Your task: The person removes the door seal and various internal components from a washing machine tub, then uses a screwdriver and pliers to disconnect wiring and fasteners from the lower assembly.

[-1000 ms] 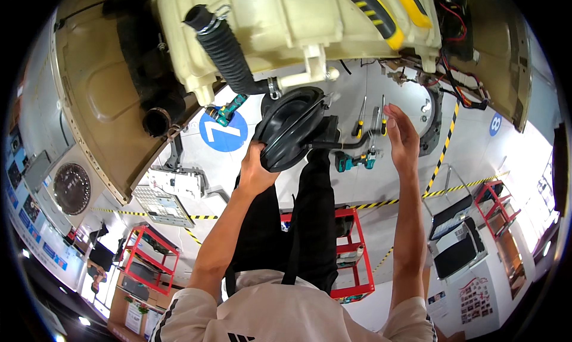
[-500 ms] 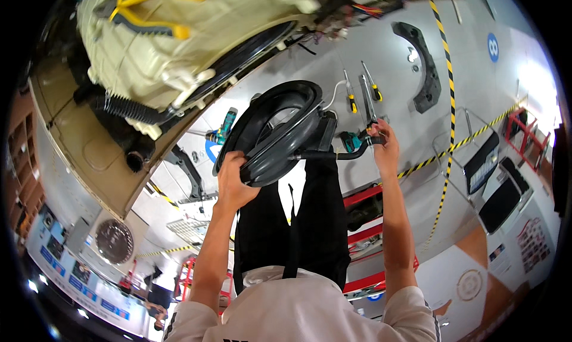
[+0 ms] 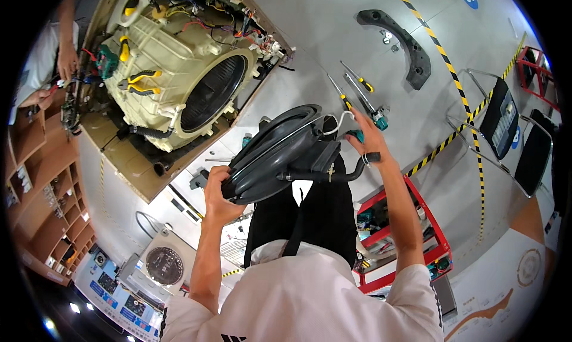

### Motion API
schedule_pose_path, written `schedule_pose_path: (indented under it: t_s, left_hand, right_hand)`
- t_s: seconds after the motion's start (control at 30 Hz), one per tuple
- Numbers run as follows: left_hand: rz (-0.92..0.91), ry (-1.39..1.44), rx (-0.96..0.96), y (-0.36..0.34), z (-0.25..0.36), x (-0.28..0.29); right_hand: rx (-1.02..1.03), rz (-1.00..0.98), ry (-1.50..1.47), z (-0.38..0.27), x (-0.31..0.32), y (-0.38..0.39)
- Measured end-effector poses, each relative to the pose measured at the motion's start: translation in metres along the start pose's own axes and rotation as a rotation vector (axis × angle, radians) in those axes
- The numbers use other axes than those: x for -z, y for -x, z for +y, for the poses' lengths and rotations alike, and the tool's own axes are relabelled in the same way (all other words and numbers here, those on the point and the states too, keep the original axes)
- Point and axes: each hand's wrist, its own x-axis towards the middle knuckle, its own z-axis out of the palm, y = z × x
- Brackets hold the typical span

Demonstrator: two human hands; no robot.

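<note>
A black rubber door gasket (image 3: 268, 157), ring-shaped and tilted nearly edge-on, is held up in front of my legs. My left hand (image 3: 220, 196) grips its left rim, thumb on top. From its right side sticks out a short bent black hose (image 3: 351, 172). My right hand (image 3: 370, 140) is beside that hose's end, thumb and fingers apart; whether it touches the hose is unclear. A thin white loop (image 3: 339, 124) rises from the gasket close to the right fingertips. A teal power tool (image 3: 381, 121) on the floor shows just past this hand.
At upper left stands an opened washing machine with a cream tub (image 3: 161, 62), pliers (image 3: 142, 83) resting on it. Another person's hand (image 3: 67, 63) is beyond it. Screwdrivers (image 3: 360, 78) and a curved black weight (image 3: 405, 41) lie on the floor. A red tool cart (image 3: 429, 223) stands at right.
My right hand has let go of the hose end and opened beside it. The gasket has tipped more edge-on. My view has shifted, showing more of the machine and the other person.
</note>
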Motion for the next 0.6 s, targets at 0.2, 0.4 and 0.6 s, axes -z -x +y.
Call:
schedule_pose_path:
  t_s: [0.2, 0.4, 0.6]
  left_hand:
    - [0.045, -0.091, -0.033, -0.002, 0.077, 0.023]
    - [0.123, -0.392, -0.061, -0.007, 0.138, 0.058]
    - [0.233, -0.231, 0.046, 0.006, 0.151, 0.101]
  right_hand:
    - [0.438, 0.012, -0.03, -0.066, 0.067, -0.01]
    - [0.569, -0.171, -0.188, -0.099, 0.084, -0.011]
    - [0.652, -0.275, -0.256, -0.142, 0.091, -0.027]
